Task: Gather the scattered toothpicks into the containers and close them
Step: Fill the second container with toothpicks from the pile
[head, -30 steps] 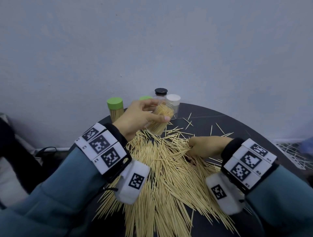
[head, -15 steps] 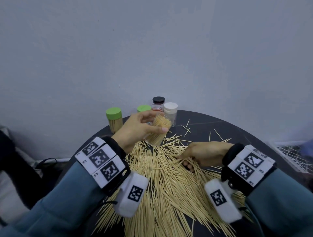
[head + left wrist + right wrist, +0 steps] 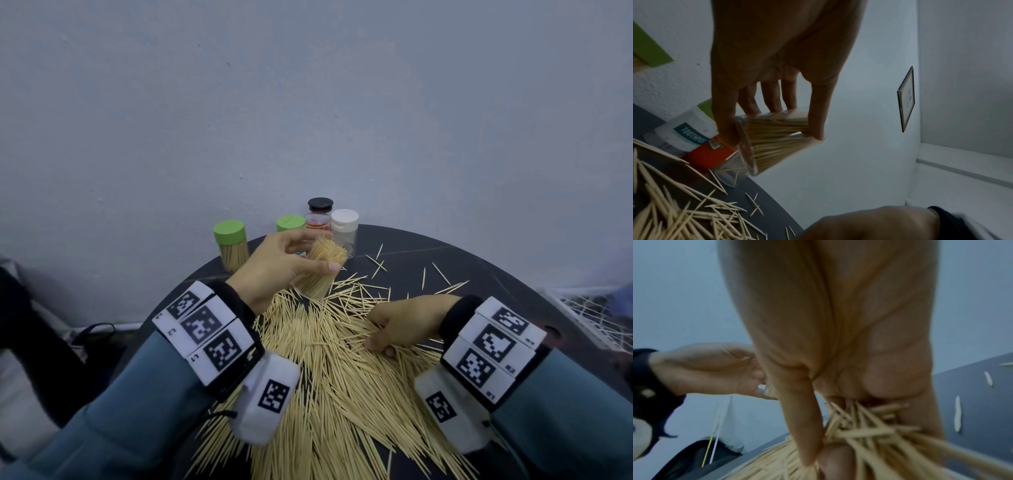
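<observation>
The left hand [image 3: 274, 263] grips an open, nearly full jar [image 3: 320, 270], tilted above the tabletop [image 3: 479, 274]. The right hand [image 3: 407, 325] pinches a bundle from the toothpick pile [image 3: 342, 377]. Risk: the tilt spills contents; splayed toothpicks jam at the crowded mouth.

In the right wrist view, the right hand [image 3: 838, 345] and the toothpicks [image 3: 869, 431] in its fingers are blurred, and their number cannot be told. The left hand [image 3: 277, 270] hides most of the clear container [image 3: 320, 274]. The bench [image 3: 479, 274] runs off the head view's lower edge.
</observation>
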A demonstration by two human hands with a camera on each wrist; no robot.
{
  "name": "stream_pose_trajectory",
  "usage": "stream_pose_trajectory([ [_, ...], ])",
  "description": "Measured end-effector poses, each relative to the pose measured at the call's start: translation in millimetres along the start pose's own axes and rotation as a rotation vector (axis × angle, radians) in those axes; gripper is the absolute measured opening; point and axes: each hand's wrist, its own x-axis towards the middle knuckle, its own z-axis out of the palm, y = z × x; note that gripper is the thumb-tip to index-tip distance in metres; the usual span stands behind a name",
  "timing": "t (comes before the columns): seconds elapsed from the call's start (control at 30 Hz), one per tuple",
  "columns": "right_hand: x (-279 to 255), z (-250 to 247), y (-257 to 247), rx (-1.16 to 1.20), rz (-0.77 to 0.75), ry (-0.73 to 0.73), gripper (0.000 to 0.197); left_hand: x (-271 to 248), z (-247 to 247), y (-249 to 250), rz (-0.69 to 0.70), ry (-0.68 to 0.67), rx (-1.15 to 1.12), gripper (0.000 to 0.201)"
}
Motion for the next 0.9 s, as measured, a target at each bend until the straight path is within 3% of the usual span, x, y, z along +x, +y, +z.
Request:
stream_pose_trajectory([
  [0.23, -1, 1, -4, -0.117, -0.036, 0.007, 0.032, 0, 2, 1, -0.010, -0.017, 0.005, 0.043],
  [0.6, -3, 0, 2, 0.291, -0.065, 0.027, 0.015, -2, 5, 3, 0.011, -0.029, -0.001, 0.037],
  [0.77, 3, 2, 8, 0.457, -0.079, 0.080, 0.017, -1, 4, 2, -0.010, -0.039, -0.021, 0.053],
  [0.9, 11, 1, 12, 0.679, -0.138, 0.080, 0.027, -1, 4, 1, -0.028, -0.024, -0.014, 0.044],
])
